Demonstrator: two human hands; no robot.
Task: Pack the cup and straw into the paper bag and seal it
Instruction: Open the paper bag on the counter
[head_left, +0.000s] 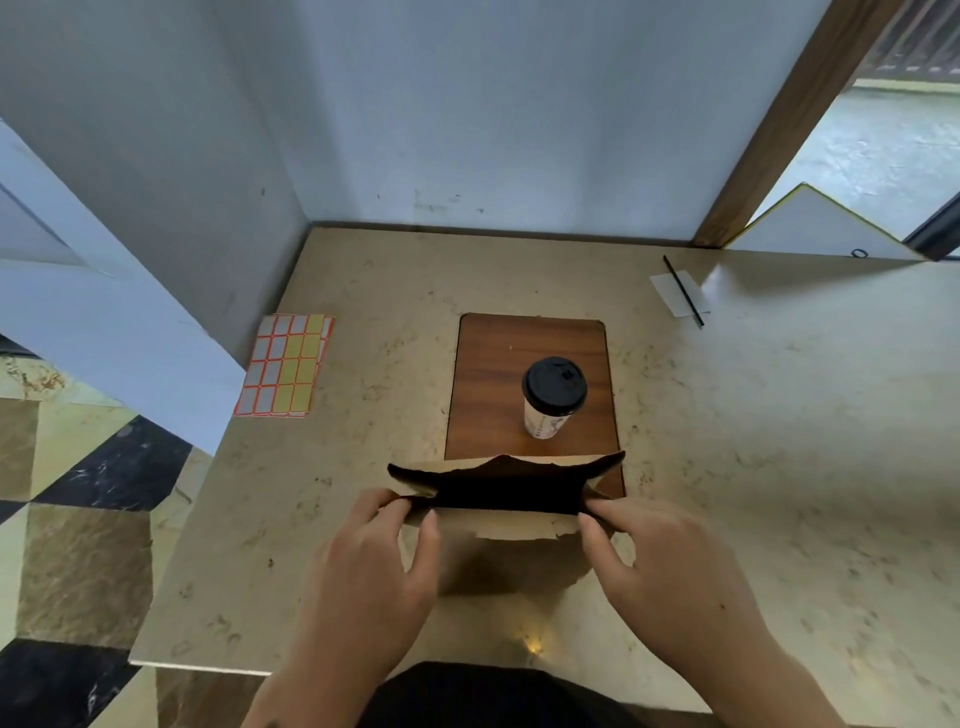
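A brown paper bag (519, 527) stands at the table's near middle with its mouth pulled open and dark inside. My left hand (384, 561) pinches the bag's left rim. My right hand (660, 566) pinches the right rim. Just beyond the bag, a white paper cup with a black lid (551, 396) stands upright on a brown wooden board (498, 364). A thin black straw (682, 289) lies on a white paper slip (670, 288) at the far right of the table, well away from both hands.
A sheet of orange-bordered white and yellow labels (284, 365) lies at the table's left edge. Walls close the back and left of the beige marble table (779, 441). A wooden door frame (779, 119) rises at the back right.
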